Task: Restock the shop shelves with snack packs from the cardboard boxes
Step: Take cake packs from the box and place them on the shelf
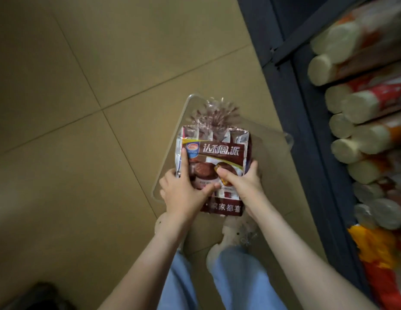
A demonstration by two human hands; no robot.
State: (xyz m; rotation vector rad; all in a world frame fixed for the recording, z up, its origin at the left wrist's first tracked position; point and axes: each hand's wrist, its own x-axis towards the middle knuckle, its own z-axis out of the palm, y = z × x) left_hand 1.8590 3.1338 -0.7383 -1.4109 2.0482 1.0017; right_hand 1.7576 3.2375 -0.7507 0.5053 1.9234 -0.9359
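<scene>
A brown and white snack pack (219, 153) with a gathered foil top lies against a clear plastic sheet (266, 139), held out in front of me above the tiled floor. My left hand (186, 191) grips the pack's left lower edge, index finger stretched up along its side. My right hand (242, 184) grips the right lower part, thumb pressed on the front. The pack's bottom edge is partly hidden by both hands. No cardboard box is in view.
A dark blue shelf frame (307, 130) runs down the right side. On it lie several stacked round snack rolls (356, 104) and red and yellow packs (378, 260). Beige floor tiles (83, 108) fill the left. My legs and shoes (230, 242) are below.
</scene>
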